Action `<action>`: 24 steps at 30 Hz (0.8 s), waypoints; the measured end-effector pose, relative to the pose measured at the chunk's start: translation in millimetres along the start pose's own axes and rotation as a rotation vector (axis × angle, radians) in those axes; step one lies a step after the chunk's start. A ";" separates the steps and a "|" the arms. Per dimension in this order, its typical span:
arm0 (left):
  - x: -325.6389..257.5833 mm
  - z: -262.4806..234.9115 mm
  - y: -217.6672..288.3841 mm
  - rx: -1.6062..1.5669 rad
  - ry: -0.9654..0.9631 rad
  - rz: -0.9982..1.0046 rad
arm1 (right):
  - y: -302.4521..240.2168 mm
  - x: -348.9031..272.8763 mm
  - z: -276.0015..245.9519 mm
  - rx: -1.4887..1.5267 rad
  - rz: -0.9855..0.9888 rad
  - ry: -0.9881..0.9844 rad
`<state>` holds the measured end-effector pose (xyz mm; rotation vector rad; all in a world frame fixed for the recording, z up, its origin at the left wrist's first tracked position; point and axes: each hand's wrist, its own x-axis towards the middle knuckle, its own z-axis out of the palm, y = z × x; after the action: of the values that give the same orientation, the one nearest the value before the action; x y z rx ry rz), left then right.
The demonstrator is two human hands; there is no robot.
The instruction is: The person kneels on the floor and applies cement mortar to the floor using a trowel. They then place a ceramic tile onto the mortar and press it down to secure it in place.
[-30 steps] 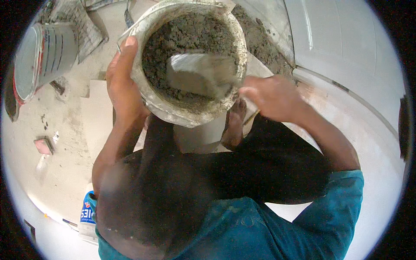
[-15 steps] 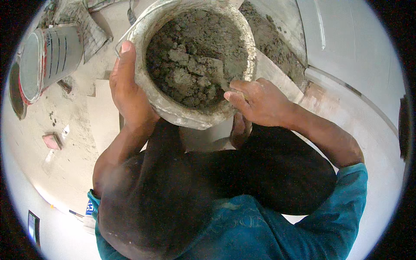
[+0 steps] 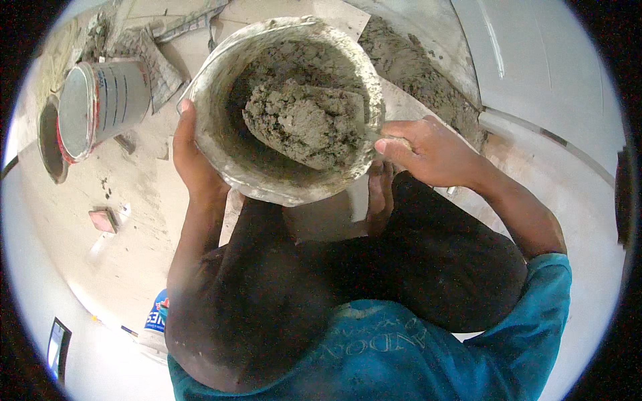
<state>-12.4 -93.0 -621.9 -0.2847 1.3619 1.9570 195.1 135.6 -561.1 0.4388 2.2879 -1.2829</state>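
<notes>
Since half a second ago your trowel [image 3: 304, 123] has risen loaded inside the bucket [image 3: 221, 144], blade pointing left from your right hand [image 3: 428, 150], closed on its handle, while your left hand [image 3: 194, 160] clasps the near rim.

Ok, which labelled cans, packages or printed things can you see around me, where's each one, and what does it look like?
Labelled can: on its side, upper left on the floor; pale cylinder, red rim, printed label.
Package: lower left, beside the knee; blue and white, partly hidden.
Shirt print: on the teal shirt, bottom centre; faint lettering.
No screens or signs clearly visible.
</notes>
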 end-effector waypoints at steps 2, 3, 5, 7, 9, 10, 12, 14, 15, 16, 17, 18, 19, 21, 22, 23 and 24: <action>3.0 -14.5 -4.5 -0.003 -0.048 0.033 | 5.8 -15.3 -10.3 -0.035 0.054 -0.027; 6.9 -22.9 -5.7 0.115 0.090 0.084 | 11.1 -25.2 -14.0 -0.046 0.079 -0.019; 22.7 -38.8 -7.3 0.279 0.227 0.175 | 29.7 -44.2 -17.2 0.028 -0.001 0.047; 26.2 -56.9 -1.1 0.006 -0.061 -0.025 | 57.6 -72.3 -16.5 0.081 0.000 0.116; 35.9 -65.4 0.4 0.167 0.114 0.044 | 90.9 -95.2 -11.2 0.128 -0.025 0.183; 37.0 -68.6 2.4 0.210 0.132 0.080 | 107.3 -108.2 -9.7 0.153 0.065 0.180; 38.6 -71.5 4.5 0.231 0.111 0.086 | 140.7 -129.9 -8.1 0.102 0.169 0.235; 39.4 -71.9 4.7 0.173 0.130 0.009 | 173.5 -147.7 -10.8 0.041 0.220 0.326; 38.7 -70.6 4.4 0.216 0.122 0.045 | 189.6 -156.2 -14.2 0.003 0.243 0.381; 40.2 -71.6 2.9 0.256 0.116 0.081 | 206.8 -157.5 -15.2 -0.037 0.265 0.434; 39.5 -70.8 2.6 0.291 0.077 0.099 | 222.0 -161.7 -16.7 -0.148 0.364 0.476; 40.8 -71.6 1.5 0.317 0.117 0.126 | 237.4 -163.9 -15.6 -0.257 0.463 0.514; 40.6 -71.6 1.5 0.332 0.123 0.134 | 251.5 -163.8 -13.1 -0.373 0.553 0.567; 41.2 -73.0 1.3 0.396 0.116 0.166 | 276.2 -152.3 1.5 -0.572 0.476 0.794; 41.2 -73.5 1.4 0.444 0.103 0.189 | 285.2 -146.9 11.4 -0.669 0.509 0.878; 41.5 -74.6 1.9 0.438 0.121 0.159 | 292.4 -140.1 21.2 -0.745 0.424 0.914; 41.4 -75.6 2.5 0.444 0.130 0.181 | 297.1 -134.8 30.0 -0.816 0.415 0.910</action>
<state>-59.8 -142.3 -674.4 -0.0790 1.9177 1.7370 461.1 255.4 -710.3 1.2578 2.8995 0.1821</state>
